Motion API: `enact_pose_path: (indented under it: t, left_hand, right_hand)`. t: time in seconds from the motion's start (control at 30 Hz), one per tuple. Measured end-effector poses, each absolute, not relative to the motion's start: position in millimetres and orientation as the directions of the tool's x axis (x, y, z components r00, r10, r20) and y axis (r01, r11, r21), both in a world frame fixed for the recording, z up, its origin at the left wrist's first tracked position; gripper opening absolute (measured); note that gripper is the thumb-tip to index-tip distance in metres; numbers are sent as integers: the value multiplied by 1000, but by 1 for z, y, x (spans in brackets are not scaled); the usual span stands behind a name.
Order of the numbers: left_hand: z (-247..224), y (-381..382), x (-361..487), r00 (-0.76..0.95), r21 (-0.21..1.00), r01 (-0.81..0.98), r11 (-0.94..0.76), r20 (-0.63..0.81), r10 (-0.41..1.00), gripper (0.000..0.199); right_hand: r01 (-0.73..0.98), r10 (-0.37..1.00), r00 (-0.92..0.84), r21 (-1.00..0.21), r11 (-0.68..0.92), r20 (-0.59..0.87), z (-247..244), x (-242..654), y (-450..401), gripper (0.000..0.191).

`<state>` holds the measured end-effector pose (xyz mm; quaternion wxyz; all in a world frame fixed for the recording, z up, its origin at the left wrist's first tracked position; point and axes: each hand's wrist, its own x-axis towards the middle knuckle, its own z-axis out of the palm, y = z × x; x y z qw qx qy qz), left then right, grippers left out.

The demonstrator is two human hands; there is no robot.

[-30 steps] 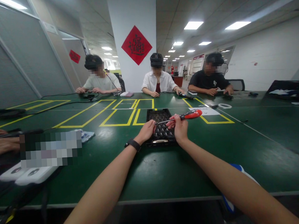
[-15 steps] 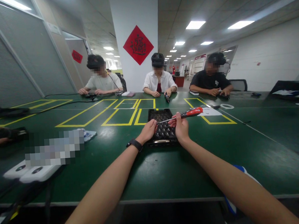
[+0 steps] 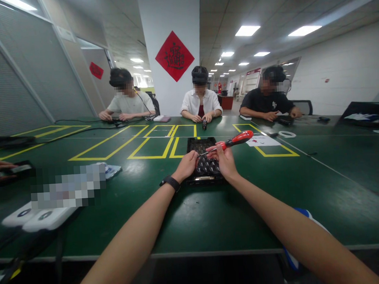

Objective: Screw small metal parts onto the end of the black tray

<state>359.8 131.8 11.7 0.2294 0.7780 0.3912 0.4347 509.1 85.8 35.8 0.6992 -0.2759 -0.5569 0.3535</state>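
A screwdriver (image 3: pixel 239 138) with a red and black handle slants over an open black case (image 3: pixel 205 169) on the green table. My right hand (image 3: pixel 225 162) is closed around the front of its handle, fingers wrapped near where the thin metal shaft begins. The shaft points left and down. Its tip meets the pinched fingertips of my left hand (image 3: pixel 187 165), which wears a black wristband; any small part between those fingers is hidden. Both hands hover over the case's two sides. Inside the case are rows of small pale pieces, too small to tell apart.
White devices with cables (image 3: pixel 43 217) lie on the left. At the far left are another person's hands. Three people sit across the table (image 3: pixel 140 175), which bears yellow tape rectangles. A paper sheet (image 3: pixel 263 141) and a white ring (image 3: pixel 287 134) lie to the right.
My right hand and the screwdriver have shifted slightly left, towards my left hand, so less shaft shows between them. My left hand has hardly moved.
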Motion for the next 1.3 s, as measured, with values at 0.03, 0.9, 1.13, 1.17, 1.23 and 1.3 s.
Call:
enact_pose_path:
  t: [0.03,0.9,1.13,1.17,1.23,1.3]
  left_hand:
    - [12,131,360,322,692,416,-589,494,808,38]
    - [39,100,366,545,683,330,-652,426,722,75]
    - [38,99,368,578,662,356,-659,399,712,74]
    - [38,99,368,582,659,361,-660,394,711,74]
    - [38,99,368,584,652,379,-657,382,716,75]
    - [39,98,368,583,647,392,-653,375,721,76]
  right_hand:
    - [-172,798,147,-779,603,585,36,509,86,27]
    - [321,740,255,-777,542,622,29,513,80,32]
    - [325,742,254,-778,538,620,29,513,79,34]
    - [321,743,259,-780,537,618,29,513,80,35]
    - [314,742,268,-784,535,614,29,513,80,35]
    - [310,741,275,-786,535,613,29,513,80,35]
